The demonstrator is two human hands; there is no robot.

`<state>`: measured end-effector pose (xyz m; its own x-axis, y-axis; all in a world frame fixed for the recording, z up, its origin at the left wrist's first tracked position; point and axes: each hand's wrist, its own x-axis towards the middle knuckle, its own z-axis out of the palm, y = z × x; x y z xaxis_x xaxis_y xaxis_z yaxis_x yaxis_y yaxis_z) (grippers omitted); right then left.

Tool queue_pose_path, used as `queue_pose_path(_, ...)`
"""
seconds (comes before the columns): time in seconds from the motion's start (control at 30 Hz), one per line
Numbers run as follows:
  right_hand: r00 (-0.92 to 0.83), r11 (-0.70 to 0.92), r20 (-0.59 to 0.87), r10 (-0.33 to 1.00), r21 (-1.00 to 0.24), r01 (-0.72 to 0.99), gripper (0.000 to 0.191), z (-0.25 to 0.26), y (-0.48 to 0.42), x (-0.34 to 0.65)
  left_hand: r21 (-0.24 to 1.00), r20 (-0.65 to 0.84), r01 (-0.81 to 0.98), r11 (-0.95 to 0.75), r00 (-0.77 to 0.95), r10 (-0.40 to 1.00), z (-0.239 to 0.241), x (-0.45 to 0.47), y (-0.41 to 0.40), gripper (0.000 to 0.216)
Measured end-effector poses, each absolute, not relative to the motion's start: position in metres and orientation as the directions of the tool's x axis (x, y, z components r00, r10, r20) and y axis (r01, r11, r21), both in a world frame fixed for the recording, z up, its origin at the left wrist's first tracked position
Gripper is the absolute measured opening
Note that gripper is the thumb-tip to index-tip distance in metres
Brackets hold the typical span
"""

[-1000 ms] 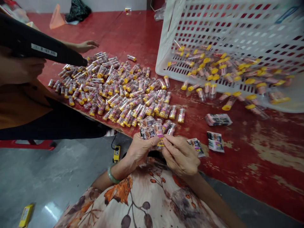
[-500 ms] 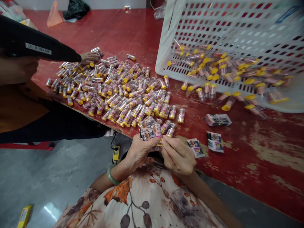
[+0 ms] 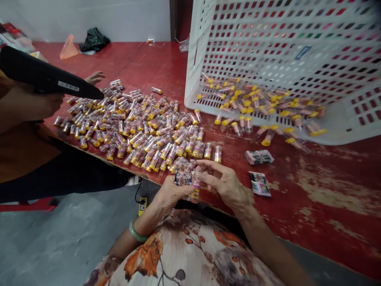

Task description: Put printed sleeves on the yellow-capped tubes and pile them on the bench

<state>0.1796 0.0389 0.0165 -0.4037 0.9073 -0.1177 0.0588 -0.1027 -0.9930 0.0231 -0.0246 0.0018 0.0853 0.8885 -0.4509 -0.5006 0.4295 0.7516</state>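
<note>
My left hand (image 3: 171,192) is closed on a small stack of printed labels (image 3: 184,178), held just over the near edge of the red table (image 3: 312,190). A yellow cap peeks out under that stack. My right hand (image 3: 228,184) meets it from the right, fingers partly stretched, the tips pinching at a label on the stack's right edge. Just beyond my hands lies a big pile of small labelled vials with yellow caps (image 3: 139,127).
A white plastic basket (image 3: 268,43) lies tipped on its side, spilling yellow-capped vials (image 3: 247,119). Two label packs (image 3: 258,157) (image 3: 260,183) lie to my right. A co-worker on the left points a black heat gun (image 3: 47,77) at the pile, other hand (image 3: 93,76) beyond it.
My view has tilted up. The co-worker's far hand has drawn back from the pile. My right hand's fingers have stretched out more over the label stack.
</note>
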Motion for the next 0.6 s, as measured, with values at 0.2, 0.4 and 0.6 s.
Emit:
queue_pose_path(0.2,-0.455,-0.331,-0.284,0.844,-0.943,-0.027,0.034,0.019,0.060,0.178,0.736,-0.427,-0.544,0.402,0.087,0.900,-0.003,0.030,-0.012,0.039)
queue_pose_path(0.4,-0.121,-0.144,-0.157,0.980,-0.983,0.110,0.034,0.015,0.129,0.192,0.672,-0.550,-0.646,0.361,-0.109,0.828,-0.002,0.013,-0.009,0.035)
queue_pose_path(0.6,-0.104,-0.095,-0.157,0.982,-0.891,0.444,0.033,-0.019,0.168,0.181,0.587,-0.554,-0.741,0.326,-0.074,0.829,0.001,-0.003,-0.029,0.021)
